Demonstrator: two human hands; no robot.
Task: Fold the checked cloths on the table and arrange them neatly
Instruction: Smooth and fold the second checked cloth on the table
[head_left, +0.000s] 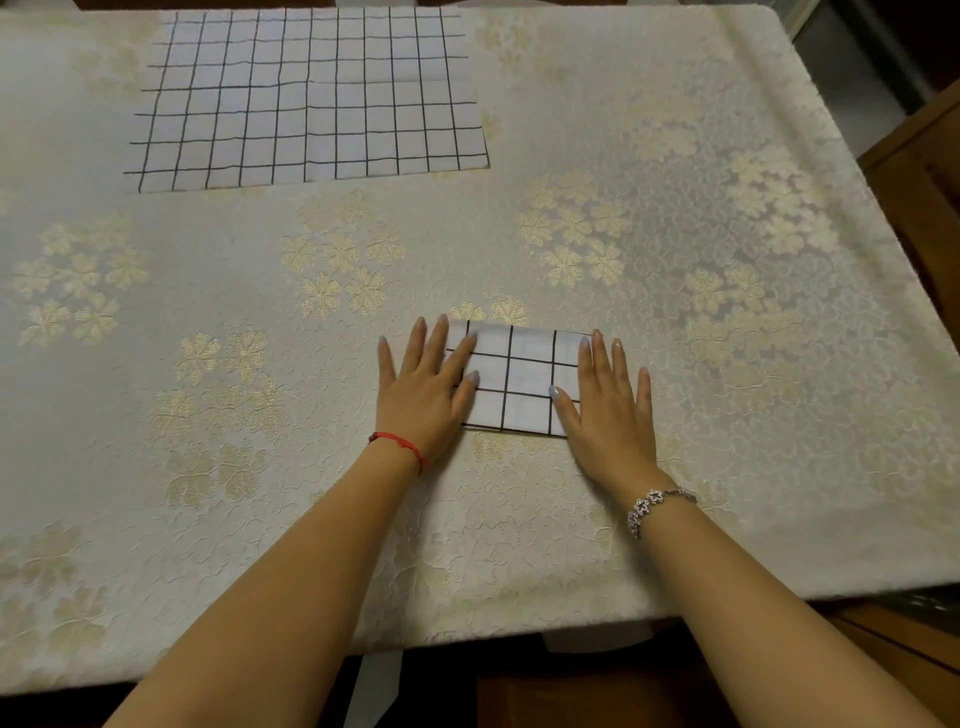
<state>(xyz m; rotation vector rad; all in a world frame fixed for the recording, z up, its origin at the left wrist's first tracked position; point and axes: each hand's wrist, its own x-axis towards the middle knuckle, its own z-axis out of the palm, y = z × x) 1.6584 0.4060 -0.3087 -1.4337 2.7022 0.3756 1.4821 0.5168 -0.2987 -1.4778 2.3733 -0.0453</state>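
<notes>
The open checked cloth (311, 98) lies flat at the far left of the bench (727, 260), not yet folded. To set this fold well, I judge I should press evenly and smooth outward, keeping the edges lined up. My left grip (423, 395) lies spread flat on the left edge of the folded cloth (519, 379) near me. My right grip (608, 410), fingers straight, presses its right edge.

Two checked cloths are lying in view: one folded cloth (519, 379) and one spread cloth (311, 98). Two hands are showing, one left hand (421, 395) and one right hand (608, 415). Two bracelets are being worn: one red string bracelet (401, 445), one silver bracelet (649, 506). One floral tablecloth (701, 270) is lying beneath.
</notes>
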